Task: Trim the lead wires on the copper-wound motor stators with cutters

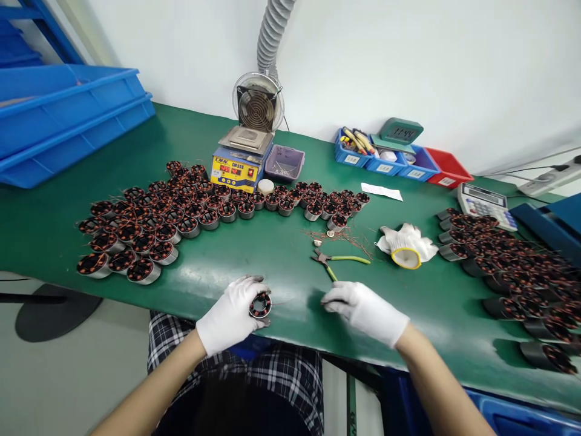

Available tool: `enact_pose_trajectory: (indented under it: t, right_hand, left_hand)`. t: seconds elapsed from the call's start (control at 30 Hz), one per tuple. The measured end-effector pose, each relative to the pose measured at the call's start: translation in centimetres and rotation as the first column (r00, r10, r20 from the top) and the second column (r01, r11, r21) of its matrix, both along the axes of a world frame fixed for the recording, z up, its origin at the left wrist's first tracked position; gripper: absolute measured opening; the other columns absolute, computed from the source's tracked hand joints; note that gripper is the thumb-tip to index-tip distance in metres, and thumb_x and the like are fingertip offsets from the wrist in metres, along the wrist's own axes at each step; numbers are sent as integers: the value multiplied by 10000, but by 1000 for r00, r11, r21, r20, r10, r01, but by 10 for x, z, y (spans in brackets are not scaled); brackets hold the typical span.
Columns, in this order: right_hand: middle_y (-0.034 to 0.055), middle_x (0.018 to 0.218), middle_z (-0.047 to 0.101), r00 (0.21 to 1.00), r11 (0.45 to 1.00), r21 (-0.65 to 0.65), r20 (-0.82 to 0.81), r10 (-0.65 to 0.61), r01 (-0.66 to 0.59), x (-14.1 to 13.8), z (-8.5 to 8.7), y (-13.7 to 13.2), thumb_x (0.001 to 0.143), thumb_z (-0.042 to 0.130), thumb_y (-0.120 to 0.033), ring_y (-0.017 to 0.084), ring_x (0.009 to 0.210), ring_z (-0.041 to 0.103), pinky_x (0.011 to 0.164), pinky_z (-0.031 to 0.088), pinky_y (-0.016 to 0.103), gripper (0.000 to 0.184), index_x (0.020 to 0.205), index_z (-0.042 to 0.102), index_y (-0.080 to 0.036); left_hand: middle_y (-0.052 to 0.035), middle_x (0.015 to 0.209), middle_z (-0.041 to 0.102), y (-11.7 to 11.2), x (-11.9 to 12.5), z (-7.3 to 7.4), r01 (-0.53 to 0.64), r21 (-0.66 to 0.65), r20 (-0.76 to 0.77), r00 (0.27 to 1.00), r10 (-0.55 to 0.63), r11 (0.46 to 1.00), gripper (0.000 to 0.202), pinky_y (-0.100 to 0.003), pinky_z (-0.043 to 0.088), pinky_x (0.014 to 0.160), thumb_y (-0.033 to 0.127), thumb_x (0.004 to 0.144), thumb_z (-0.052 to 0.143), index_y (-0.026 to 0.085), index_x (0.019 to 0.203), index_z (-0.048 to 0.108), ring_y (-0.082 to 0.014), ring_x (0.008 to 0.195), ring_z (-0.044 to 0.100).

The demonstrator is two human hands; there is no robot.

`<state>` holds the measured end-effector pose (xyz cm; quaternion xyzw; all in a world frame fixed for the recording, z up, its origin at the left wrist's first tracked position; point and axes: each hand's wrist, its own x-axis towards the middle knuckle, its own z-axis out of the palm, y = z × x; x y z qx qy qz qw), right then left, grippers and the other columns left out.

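Observation:
My left hand, in a white glove, is closed around a small round motor stator with copper windings, held at the near edge of the green table. My right hand, also gloved, rests on the table just right of it with fingertips pinched together near the stator's thin wire ends; what they pinch is too small to see. Green-handled wire cutters lie just beyond my right hand. Cut copper wire scraps lie past the cutters.
Several wound stators cover the left and middle of the table, more lie at the right. A solder pot with a fan, a small tray, parts bins, a calculator, spare gloves and blue crates stand around.

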<state>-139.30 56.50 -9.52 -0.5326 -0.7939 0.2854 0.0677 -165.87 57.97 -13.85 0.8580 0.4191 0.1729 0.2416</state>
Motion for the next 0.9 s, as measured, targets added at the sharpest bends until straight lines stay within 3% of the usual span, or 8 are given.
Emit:
enact_pose_trajectory:
  t: [0.07, 0.13, 0.23, 0.3, 0.37, 0.6, 0.77, 0.9]
  right_hand:
    - [57, 820, 634, 978, 977, 60, 36, -205, 203, 21, -8, 0, 797, 498, -313, 177, 714, 595, 680, 464, 283, 224, 874, 676, -200]
    - [126, 1077, 594, 902, 893, 266, 137, -409, 364, 30, -23, 2, 760, 533, -442, 252, 938, 570, 808, 443, 364, 418, 1062, 615, -166]
    - [198, 1303, 433, 775, 791, 489, 309, -551, 367, 23, -48, 6, 739, 527, -540, 349, 1193, 376, 942, 316, 488, 694, 1265, 443, -95]
    - [200, 1301, 434, 708, 769, 542, 391, -587, 338, 14, -59, 8, 795, 462, -525, 361, 1201, 349, 948, 249, 551, 649, 1286, 410, -104]
    - [182, 1257, 472, 675, 761, 575, 436, -596, 301, 8, -61, 11, 820, 419, -533, 346, 1139, 398, 935, 225, 563, 586, 1262, 439, -150]
    - [171, 1058, 557, 687, 785, 572, 472, -552, 238, 5, -47, 20, 804, 429, -575, 313, 965, 473, 876, 288, 436, 554, 1120, 554, -138]
    - [141, 862, 604, 697, 789, 491, 415, -585, 369, -3, -50, 16, 818, 468, -478, 266, 789, 538, 670, 369, 334, 411, 952, 587, -108]
    - [113, 960, 601, 668, 673, 494, 222, -710, 551, -12, -55, 2, 766, 527, -203, 194, 799, 573, 664, 388, 256, 261, 1008, 542, -105]
  left_hand:
    - [-138, 1136, 556, -4, 5, 6, -12, 20, -3, 1000, 12, 1000, 560, -469, 414, 916, 229, 554, 764, 172, 1040, 491, -299, 1112, 496]
    - [-134, 1189, 516, -7, 11, 14, -12, 65, -4, 1000, 13, 998, 535, -460, 402, 920, 262, 608, 732, 180, 1074, 481, -297, 1138, 462]
    - [-85, 1144, 548, -10, 21, 26, 50, 82, -68, 997, -45, 995, 263, -430, 401, 894, 228, 762, 596, 200, 1015, 532, -263, 1089, 485]
    - [-57, 1056, 588, -9, 25, 31, 103, 47, -156, 983, -95, 994, 147, -408, 419, 826, 194, 840, 479, 206, 958, 566, -234, 967, 538]
    - [-48, 977, 605, -8, 26, 33, 135, 17, -240, 962, -127, 991, 194, -391, 424, 753, 170, 871, 400, 206, 928, 582, -221, 859, 556]
    - [-64, 852, 601, -4, 28, 27, 160, 40, -358, 924, -135, 986, 226, -393, 404, 699, 164, 870, 368, 185, 882, 593, -246, 805, 526]
    - [-74, 855, 590, -5, 31, 26, 136, 69, -343, 933, -105, 988, 216, -398, 411, 682, 189, 879, 363, 168, 898, 577, -253, 786, 517]
    - [-72, 846, 585, -8, 34, 26, 107, 69, -302, 950, -82, 992, 210, -406, 415, 682, 230, 886, 374, 167, 876, 574, -262, 792, 513]
